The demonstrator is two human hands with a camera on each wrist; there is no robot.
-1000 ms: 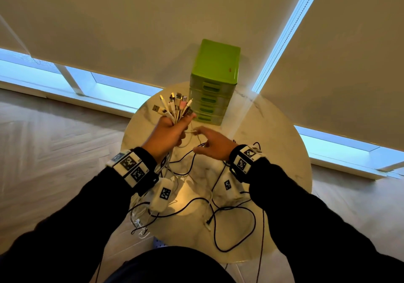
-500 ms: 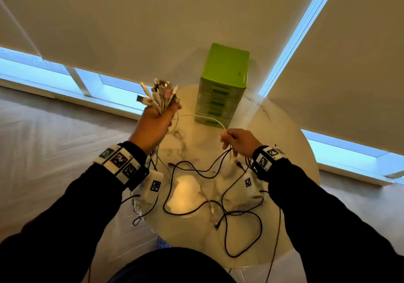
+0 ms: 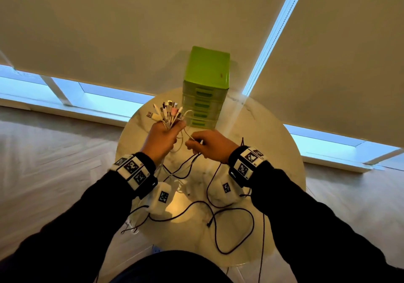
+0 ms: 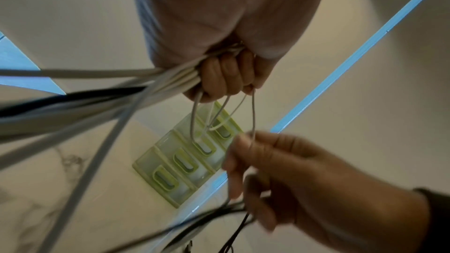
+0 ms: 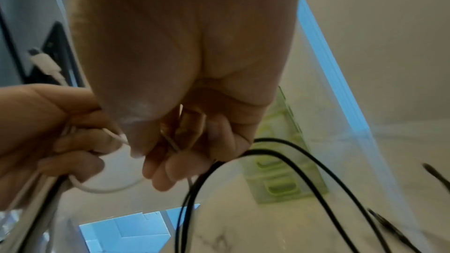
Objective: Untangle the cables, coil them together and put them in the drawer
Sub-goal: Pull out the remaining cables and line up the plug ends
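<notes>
Cable bundle (image 3: pixel 168 116): plug ends fanned upward out of the left hand (image 3: pixel 160 139), whose grip is closed round the gathered white and black leads just below the plugs, above the round marble bench (image 3: pixel 273 151). The tails hang down from the fist; black cables (image 3: pixel 231 223) lie in loose loops on the bench toward the near edge, some trailing over it.

Right hand (image 3: pixel 211 145), just beside the left: grip pinched on a thin white cable (image 4: pixel 253 114) that runs up to the left fist; black leads pass under its fingers too.

Handling, judged: light, limp, smooth-jacketed; likely to slip or snag at crossings, and plugs may catch in loops. Best held near the plug ends, running each lead through a loose pinch to free it.

Green drawer unit (image 3: pixel 206 90) stands at the far side of the bench, drawers all closed.
</notes>
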